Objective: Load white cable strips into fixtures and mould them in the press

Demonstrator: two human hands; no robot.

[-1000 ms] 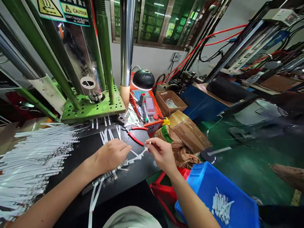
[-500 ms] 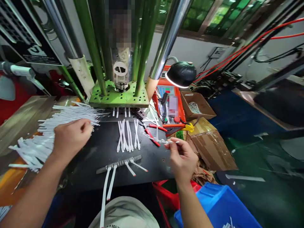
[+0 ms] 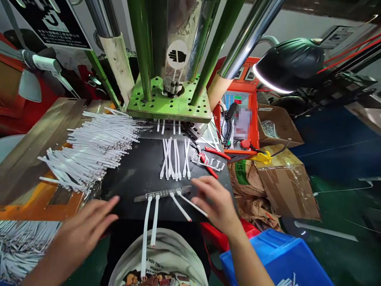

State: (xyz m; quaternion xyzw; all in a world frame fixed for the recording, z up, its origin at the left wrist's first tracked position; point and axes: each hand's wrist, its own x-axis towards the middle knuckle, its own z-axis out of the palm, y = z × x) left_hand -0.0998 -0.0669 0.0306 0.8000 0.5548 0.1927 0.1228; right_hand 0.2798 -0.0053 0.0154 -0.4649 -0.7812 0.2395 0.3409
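Note:
My left hand is held off the table's left front edge, fingers stretched out and nothing in it. Over the right front of the black table, my right hand has its fingers apart and holds nothing visible. It is nearest to a slotted metal bar with several short white cables set in it, their tails towards me. Behind the bar lies a row of white cables. A white plastic runner with short side branches lies by red-handled pliers.
A green press plate with columns stands behind the table. Heaped white strips cover the left side. On the right are a black lamp, an orange control box, cardboard boxes and a blue bin.
My right hand has let go of the white plastic runner, now beside the pliers, and come nearer the bar. My left hand has opened from a fist and come back towards me. The view has shifted.

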